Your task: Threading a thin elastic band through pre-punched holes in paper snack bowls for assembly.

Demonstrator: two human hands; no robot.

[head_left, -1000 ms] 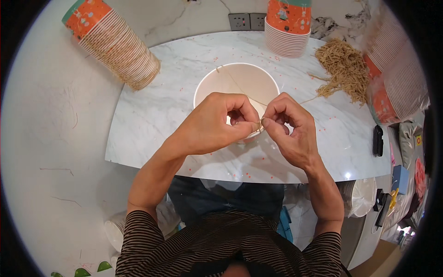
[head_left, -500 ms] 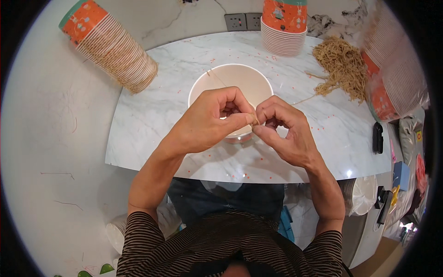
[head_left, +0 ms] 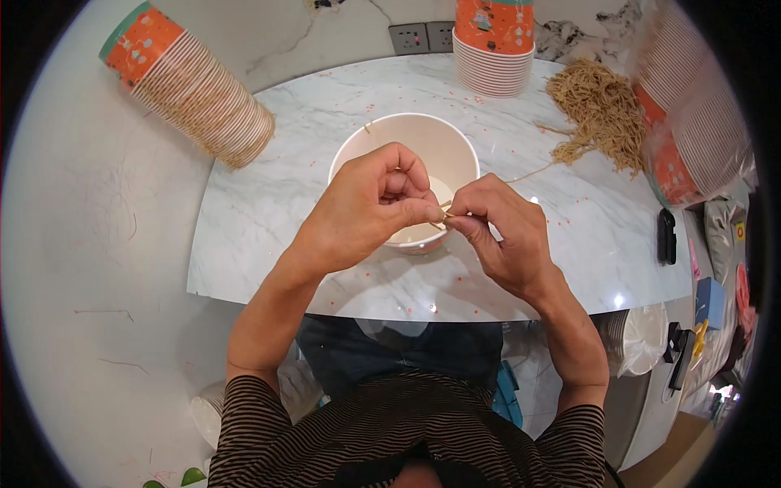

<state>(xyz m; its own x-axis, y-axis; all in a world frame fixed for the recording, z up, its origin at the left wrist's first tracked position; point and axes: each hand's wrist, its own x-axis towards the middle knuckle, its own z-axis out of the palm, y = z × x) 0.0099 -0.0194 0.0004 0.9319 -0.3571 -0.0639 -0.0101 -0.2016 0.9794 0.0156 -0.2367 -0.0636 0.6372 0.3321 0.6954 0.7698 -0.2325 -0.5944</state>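
A white-lined paper bucket (head_left: pixel 455 134) stands on the marble-patterned table in front of me. Above its near rim, my left hand (head_left: pixel 366 203) pinches a thin tan string (head_left: pixel 526 175) between thumb and forefinger. My right hand (head_left: pixel 508 232) pinches the same string close beside it, so the fingertips nearly touch. From there the string trails toward a loose heap of tan twine (head_left: pixel 598 114) at the back right. A short bit of string hangs over the bucket's far left rim. The bucket's front is partly hidden by my hands.
A leaning stack of nested orange buckets wound with twine (head_left: pixel 203 98) is at the far left. Another stack (head_left: pixel 494 69) stands at the back, with plastic-wrapped ones (head_left: pixel 691 122) at right. A black object (head_left: pixel 666 236) lies near the right edge. Small orange dots are scattered across the table (head_left: pixel 268 244).
My fingertips have shifted slightly on the string, and my left fingers have opened out a little from the thumb pinch. The whole view has moved slightly. The bucket remains in place.
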